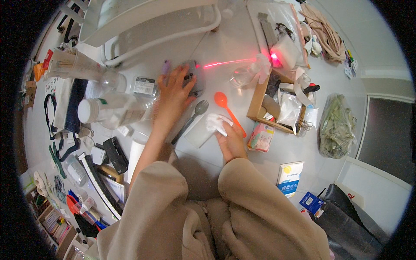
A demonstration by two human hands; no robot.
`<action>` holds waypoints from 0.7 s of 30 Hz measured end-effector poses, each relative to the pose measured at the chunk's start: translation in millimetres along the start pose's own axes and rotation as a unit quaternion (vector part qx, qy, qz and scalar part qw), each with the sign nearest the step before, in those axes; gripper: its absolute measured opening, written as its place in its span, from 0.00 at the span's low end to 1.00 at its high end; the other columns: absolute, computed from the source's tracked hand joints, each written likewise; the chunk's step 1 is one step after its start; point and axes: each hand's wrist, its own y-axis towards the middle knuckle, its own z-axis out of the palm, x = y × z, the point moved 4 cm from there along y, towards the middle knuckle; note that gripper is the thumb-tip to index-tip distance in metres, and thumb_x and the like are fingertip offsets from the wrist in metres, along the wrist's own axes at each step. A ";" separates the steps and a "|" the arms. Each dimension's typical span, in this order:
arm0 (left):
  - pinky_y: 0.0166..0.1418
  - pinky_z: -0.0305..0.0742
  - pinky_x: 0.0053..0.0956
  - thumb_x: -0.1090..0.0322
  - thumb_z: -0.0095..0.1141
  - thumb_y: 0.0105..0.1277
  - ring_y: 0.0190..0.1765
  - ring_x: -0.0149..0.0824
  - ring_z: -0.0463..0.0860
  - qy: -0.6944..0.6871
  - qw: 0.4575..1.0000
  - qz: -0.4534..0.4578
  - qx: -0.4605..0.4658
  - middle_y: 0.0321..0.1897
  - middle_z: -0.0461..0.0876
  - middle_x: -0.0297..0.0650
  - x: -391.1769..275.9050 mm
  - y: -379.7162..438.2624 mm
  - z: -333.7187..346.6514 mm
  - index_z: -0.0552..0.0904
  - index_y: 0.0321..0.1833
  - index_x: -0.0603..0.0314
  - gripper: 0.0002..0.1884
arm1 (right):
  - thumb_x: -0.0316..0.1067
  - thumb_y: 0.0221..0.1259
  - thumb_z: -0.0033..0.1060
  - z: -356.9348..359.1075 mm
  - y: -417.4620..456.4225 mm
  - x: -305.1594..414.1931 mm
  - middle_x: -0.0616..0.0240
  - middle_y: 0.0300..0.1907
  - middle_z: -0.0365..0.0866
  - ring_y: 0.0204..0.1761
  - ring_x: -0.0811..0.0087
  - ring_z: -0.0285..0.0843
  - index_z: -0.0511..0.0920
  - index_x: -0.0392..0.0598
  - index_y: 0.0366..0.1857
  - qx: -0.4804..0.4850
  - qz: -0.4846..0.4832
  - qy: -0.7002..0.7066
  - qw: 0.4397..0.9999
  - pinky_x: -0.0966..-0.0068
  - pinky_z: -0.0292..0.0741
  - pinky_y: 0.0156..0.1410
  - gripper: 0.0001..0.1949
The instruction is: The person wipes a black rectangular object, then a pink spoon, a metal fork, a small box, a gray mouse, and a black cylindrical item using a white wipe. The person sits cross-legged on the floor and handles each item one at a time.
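My left hand reaches forward with fingers spread over a grey, rounded device with dark spots; whether it grips the device or only rests on it I cannot tell. A bright red light line runs from near the device to a white block. A purple object lies by my left fingertips. Crumpled white tissue is held in my right hand, above a pale flat rectangular piece. Between the hands lie a dark grey spoon-shaped utensil and an orange spoon.
A cardboard box of small items stands right, with a pink tissue pack before it. Clear plastic containers, including a white-capped jar, lie left. A white rack stands ahead; a bag of green leafy material is far right.
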 end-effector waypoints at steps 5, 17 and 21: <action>0.65 0.49 0.53 0.59 0.69 0.43 0.70 0.47 0.55 -0.044 0.998 -0.042 -0.006 0.67 0.58 0.41 3.9 1.2 -2.9 0.78 0.54 0.44 0.30 | 0.26 0.63 0.47 1.7 -1.0 3.7 0.53 0.49 0.75 0.52 0.62 0.75 0.70 0.32 0.49 -0.001 -0.002 -0.005 1.000 0.67 0.72 0.59 0.13; 0.67 0.49 0.49 0.54 0.69 0.44 0.68 0.52 0.55 -0.142 0.983 -0.094 -0.069 0.65 0.58 0.51 5.8 -5.8 3.4 0.61 0.67 0.59 0.47 | 0.26 0.63 0.46 2.7 -1.7 3.8 0.53 0.50 0.75 0.53 0.62 0.74 0.71 0.32 0.49 0.009 -0.003 -0.003 1.000 0.65 0.70 0.60 0.12; 0.68 0.49 0.49 0.56 0.68 0.46 0.68 0.53 0.55 -0.133 0.985 -0.069 -0.080 0.65 0.58 0.52 4.8 -5.1 15.1 0.58 0.68 0.62 0.47 | 0.26 0.63 0.46 4.3 -1.6 2.5 0.53 0.50 0.74 0.53 0.63 0.73 0.71 0.33 0.49 0.017 0.011 -0.008 1.000 0.65 0.69 0.61 0.12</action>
